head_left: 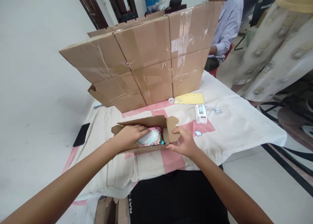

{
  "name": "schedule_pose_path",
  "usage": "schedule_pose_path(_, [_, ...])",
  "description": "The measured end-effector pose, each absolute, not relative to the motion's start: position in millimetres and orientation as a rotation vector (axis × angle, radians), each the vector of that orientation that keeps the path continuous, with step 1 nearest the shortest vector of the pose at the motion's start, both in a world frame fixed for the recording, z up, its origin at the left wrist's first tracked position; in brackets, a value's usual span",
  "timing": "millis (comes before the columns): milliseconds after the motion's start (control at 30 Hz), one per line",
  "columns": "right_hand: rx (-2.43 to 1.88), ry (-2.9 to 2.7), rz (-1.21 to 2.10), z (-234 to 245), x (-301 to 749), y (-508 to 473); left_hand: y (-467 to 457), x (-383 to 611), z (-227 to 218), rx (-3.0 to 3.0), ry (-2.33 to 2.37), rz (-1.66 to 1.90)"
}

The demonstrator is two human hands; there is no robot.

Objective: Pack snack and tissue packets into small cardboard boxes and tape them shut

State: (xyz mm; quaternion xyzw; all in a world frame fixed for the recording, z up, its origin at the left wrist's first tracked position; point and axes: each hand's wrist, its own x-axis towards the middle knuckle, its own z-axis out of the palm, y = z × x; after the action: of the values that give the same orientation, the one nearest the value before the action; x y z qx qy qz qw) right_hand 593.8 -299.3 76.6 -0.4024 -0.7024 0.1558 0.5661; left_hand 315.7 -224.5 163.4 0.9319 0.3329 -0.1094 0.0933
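Observation:
A small open cardboard box point(146, 150) stands on the cloth-covered table in front of me. Inside it lies a soft pack of wet wipes point(154, 136), pink and white with a pale lid. My left hand point(133, 136) reaches into the box from the left, its fingers curled over the pack's left end; the front wall partly hides the thumb. At the box's right end, my right hand point(185, 141) grips the corner, fingers on the raised end flap point(173, 126) and thumb by the front edge.
Behind the box rises a wall of taped cardboard boxes point(151, 67). To the right lie a small white device point(201, 114), a yellow sheet point(189, 98) and a tape roll point(171, 100). A black phone-like slab point(81, 134) is at left. A person point(226, 28) sits beyond.

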Motion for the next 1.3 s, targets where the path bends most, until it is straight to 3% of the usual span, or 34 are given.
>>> schedule_pose_path(500, [-0.934, -1.554, 0.387, 73.1, 588.5, -298.8, -221.0, 323.7, 159.8, 2.819, 0.951, -0.472])
schedule_pose_path(1033, [-0.955, -1.551, 0.381, 65.3, 587.3, -304.4, -234.4, 321.5, 160.4, 2.709, 1.006, -0.172])
schedule_pose_path(1300, [-1.007, -1.507, 0.461, 61.6, 585.4, -305.6, -233.0, 326.2, 158.7, 2.698, 1.053, -0.241])
